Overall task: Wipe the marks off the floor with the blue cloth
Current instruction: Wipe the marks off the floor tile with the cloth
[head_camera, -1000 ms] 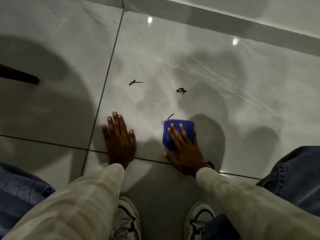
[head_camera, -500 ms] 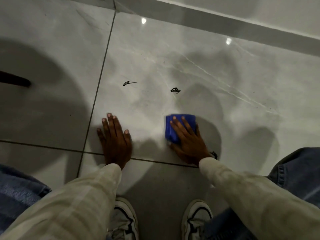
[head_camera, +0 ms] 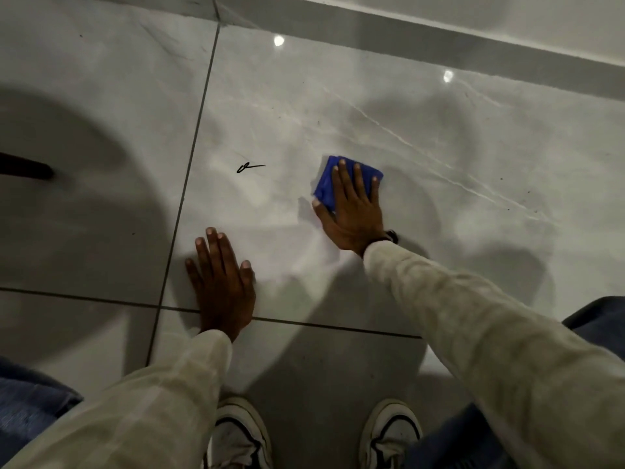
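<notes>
A folded blue cloth lies on the glossy grey floor tile, pressed flat under my right hand, whose fingers are spread over it. One black scribble mark shows on the tile to the left of the cloth. My left hand rests flat on the floor, fingers together, holding nothing, nearer to me and left of the cloth. The cloth and hand cover the spot where a second scribble was.
A dark rod-like object juts in at the left edge. A grey skirting strip runs along the far wall. My two white shoes and blue jeans sit at the bottom. Dark grout lines cross the floor.
My right hand has slid the blue cloth forward over the middle scribble, which is now covered. The short mark near the cloth's earlier spot is gone. The left hand stays planted.
</notes>
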`<state>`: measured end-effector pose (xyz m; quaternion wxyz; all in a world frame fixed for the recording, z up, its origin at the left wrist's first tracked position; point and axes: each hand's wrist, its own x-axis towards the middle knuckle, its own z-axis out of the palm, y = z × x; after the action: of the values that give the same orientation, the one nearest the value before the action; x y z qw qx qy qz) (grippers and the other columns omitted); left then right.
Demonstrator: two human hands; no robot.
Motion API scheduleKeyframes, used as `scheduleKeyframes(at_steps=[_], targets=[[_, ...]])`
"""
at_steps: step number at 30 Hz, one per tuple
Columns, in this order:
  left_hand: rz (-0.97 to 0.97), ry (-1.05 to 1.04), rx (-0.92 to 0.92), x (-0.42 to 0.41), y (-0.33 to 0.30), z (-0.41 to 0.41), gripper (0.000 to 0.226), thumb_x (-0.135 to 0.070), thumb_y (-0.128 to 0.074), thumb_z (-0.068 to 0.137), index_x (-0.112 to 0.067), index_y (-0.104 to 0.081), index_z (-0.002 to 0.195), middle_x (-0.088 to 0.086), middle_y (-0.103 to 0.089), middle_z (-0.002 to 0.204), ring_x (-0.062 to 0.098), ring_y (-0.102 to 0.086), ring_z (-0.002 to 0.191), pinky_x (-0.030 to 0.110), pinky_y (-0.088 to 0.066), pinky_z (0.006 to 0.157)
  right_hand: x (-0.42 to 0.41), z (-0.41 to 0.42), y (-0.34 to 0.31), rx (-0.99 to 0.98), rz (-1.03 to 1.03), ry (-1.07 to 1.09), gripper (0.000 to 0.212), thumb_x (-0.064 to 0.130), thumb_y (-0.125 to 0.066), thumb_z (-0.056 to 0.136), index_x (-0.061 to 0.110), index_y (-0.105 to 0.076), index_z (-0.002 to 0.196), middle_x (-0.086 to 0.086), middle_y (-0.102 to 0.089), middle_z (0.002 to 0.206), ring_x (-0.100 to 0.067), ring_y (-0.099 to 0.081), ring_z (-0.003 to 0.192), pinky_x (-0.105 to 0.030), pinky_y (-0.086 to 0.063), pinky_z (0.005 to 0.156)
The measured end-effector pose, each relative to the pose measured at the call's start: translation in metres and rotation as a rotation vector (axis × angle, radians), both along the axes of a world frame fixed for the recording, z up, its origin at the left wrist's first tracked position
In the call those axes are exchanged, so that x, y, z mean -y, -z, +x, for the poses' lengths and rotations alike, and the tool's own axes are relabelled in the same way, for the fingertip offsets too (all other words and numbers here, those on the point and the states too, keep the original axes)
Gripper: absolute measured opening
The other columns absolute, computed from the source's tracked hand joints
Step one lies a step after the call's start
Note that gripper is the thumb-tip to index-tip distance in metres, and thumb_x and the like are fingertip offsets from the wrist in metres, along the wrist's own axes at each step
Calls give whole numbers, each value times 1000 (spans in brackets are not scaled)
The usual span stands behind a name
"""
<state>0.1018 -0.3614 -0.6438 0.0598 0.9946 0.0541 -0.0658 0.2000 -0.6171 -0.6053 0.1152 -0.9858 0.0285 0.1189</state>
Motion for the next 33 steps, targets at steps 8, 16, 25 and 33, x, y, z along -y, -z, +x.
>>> scheduleKeyframes(at_steps=[8, 16, 25, 33], targets=[[-2, 4, 10, 0, 3, -2, 69, -40, -25, 108, -7, -11, 166, 17, -10, 177, 39, -12, 164, 62, -12, 130, 48, -17, 2, 19, 5, -84, 78, 53, -42, 101, 15, -15, 163, -2, -12, 173, -27, -6, 161, -53, -7, 130], [25, 2, 14, 1, 3, -1, 69, -40, -25, 108, -6, -12, 166, 18, -11, 177, 39, -14, 164, 62, -14, 131, 6, -19, 6, 91, 27, -381, 76, 58, -42, 99, 17, -27, 161, 0, -25, 170, -24, -16, 159, -55, -16, 128], [16, -7, 22, 2, 3, -1, 68, -40, -26, 108, -6, -16, 166, 17, -14, 176, 38, -15, 164, 62, -17, 130, -108, 57, 7, 40, 19, -513, 72, 53, -37, 101, 18, -21, 162, 1, -18, 172, -26, -11, 160, -57, -8, 128], [20, -7, 23, 2, 1, -2, 67, -42, -23, 109, -8, -15, 167, 15, -13, 177, 35, -13, 165, 60, -15, 131, -71, 59, 7, 19, 2, -544, 72, 45, -43, 99, 22, -19, 162, 3, -16, 172, -23, -9, 161, -53, -8, 129]])
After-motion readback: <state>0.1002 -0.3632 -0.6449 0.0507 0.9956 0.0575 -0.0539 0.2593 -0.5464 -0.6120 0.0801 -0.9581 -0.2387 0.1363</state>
